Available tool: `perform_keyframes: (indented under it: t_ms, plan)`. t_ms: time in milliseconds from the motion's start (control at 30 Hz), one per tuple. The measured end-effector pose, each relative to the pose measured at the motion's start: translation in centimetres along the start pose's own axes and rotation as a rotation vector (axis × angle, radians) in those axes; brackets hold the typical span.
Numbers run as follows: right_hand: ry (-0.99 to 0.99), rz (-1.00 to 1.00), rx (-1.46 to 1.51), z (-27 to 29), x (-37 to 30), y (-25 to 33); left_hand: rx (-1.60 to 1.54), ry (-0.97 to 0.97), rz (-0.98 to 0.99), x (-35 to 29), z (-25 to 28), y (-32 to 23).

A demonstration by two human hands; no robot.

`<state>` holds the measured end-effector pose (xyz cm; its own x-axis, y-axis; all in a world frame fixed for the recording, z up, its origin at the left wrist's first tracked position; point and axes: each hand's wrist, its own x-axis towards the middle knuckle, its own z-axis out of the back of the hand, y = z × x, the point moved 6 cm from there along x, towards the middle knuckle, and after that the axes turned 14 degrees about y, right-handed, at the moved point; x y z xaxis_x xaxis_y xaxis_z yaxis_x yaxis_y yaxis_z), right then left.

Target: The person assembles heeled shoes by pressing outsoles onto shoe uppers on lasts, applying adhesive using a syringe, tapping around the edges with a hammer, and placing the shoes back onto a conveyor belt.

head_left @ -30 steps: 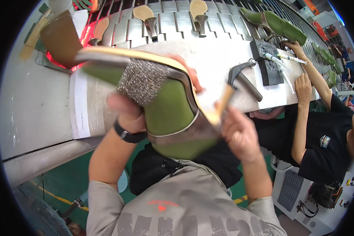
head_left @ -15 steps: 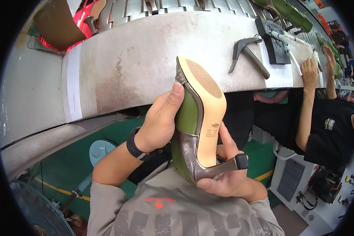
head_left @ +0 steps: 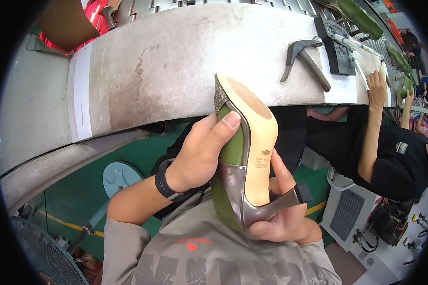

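Observation:
A high-heeled shoe (head_left: pixel 261 142) is held up in front of my chest, sole facing me and toe pointing away. Its sole is cream with a tan patch at the front, its upper is metallic grey, and green shows inside and along the back. My left hand (head_left: pixel 202 154) grips the forefoot, thumb lying along the side near the toe. Round the heel end wraps my right hand (head_left: pixel 285 213), its thumb below the heel and a finger along the sole's edge. The dark-tipped heel (head_left: pixel 283 202) sticks out over that hand.
Beyond the shoe runs a worn pale bench (head_left: pixel 176 61). On it lie a hammer (head_left: pixel 306 64) and a black block (head_left: pixel 335 47) with tubes beside it. A co-worker's arm (head_left: pixel 373 118) reaches in at right. Behind is a slatted conveyor (head_left: pixel 214 4) carrying green shoes (head_left: pixel 354 14). A fan (head_left: pixel 45 251) stands lower left.
The shoe and both hands sit slightly lower and to the right in the picture. My left thumb lies further across the shoe's side. One of the co-worker's raised hands has shifted.

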<state>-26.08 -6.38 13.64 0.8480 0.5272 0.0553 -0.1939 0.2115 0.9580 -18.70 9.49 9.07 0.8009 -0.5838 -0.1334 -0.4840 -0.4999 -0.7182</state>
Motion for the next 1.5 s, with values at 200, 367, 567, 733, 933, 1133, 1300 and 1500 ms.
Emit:
perform_keyframes:
  t_ms: [200,367,567,733,933,1133,1300,1500]
  plan:
    - [0.128,-0.089,0.122,0.3,0.0,0.1,-0.015,-0.031,0.003,-0.3,0.1,-0.3]
    - [-0.018,0.053,0.083,0.0,0.4,-0.6,0.047,-0.008,0.005,-0.2,0.1,-0.5]
    - [0.037,0.043,-0.043,-0.1,0.6,-0.2,0.105,0.005,0.0,-0.3,0.6,-0.4]
    - [0.067,0.038,-0.137,0.0,1.6,0.8,0.155,0.012,-0.007,-0.2,0.8,-0.6]
    - [-0.022,-0.013,0.334,-0.5,2.9,0.4,0.271,0.002,-0.029,-0.2,0.6,-3.4]
    - [-0.146,0.087,1.173,1.4,8.3,-2.2,0.146,0.128,-0.292,-3.1,-1.7,-8.6]
    - [-0.159,0.158,0.952,-2.1,13.5,-0.9,0.417,-0.136,-0.508,-5.8,-0.2,-5.9]
    - [0.007,0.23,-0.006,-3.4,17.4,0.5,0.121,-0.301,-0.603,-3.8,3.3,-8.4]
